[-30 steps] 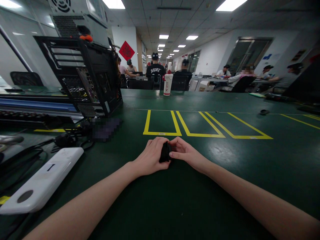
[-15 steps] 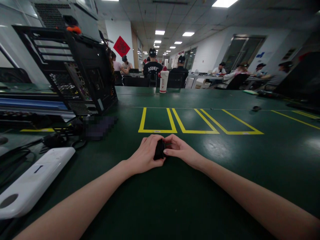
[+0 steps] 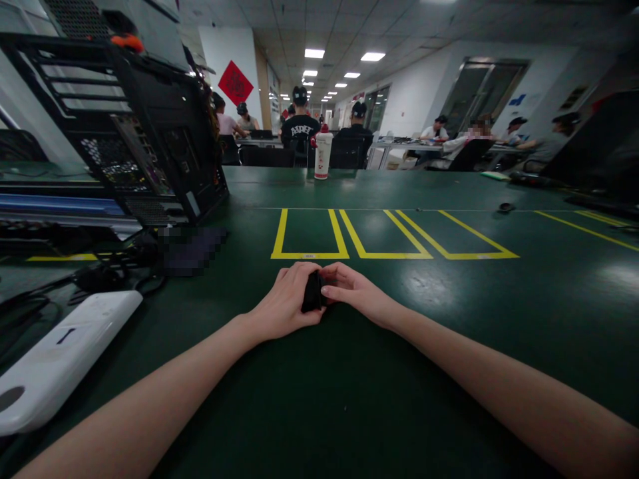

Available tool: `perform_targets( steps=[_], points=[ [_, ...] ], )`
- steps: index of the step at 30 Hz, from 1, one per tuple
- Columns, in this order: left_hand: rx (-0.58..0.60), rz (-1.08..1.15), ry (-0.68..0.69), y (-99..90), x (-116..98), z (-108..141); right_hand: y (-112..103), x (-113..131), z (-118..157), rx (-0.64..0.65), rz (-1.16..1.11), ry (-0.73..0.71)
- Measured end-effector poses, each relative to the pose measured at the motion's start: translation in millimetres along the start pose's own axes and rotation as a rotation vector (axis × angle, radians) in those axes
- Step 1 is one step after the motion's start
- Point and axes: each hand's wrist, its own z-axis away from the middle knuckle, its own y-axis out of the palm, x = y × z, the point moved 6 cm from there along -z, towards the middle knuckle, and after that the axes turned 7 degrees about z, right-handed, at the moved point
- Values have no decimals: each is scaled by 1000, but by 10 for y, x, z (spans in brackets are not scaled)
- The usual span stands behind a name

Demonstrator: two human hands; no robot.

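Just short of the yellow tape [image 3: 299,256] on the counter [image 3: 349,379], my left grip [image 3: 284,303] clasps a black object [image 3: 312,294], likely steadying it while my right grip [image 3: 357,289] pinches its side.

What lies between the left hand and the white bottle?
In the head view, a yellow tape outline and a thin line lie between the left hand and the white bottle.

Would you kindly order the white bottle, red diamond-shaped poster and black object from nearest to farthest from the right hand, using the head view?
1. Black object: just left of the right hand.
2. White bottle: ahead, upright on the table.
3. Red diamond-shaped poster: left, on the pillar.
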Motion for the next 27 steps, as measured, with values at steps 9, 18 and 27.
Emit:
perform_targets(
  steps=[9, 18, 27],
  points=[
    [3, -3, -6, 6, 11, -2, 21, 39, 13, 24, -35, -83],
    [6, -9, 0, 4, 3, -3, 0, -6, 2, 1, 11, -22],
    [4, -11, 3, -5, 0, -3, 21, 46, 33, -6, -4, -83]
  ],
)
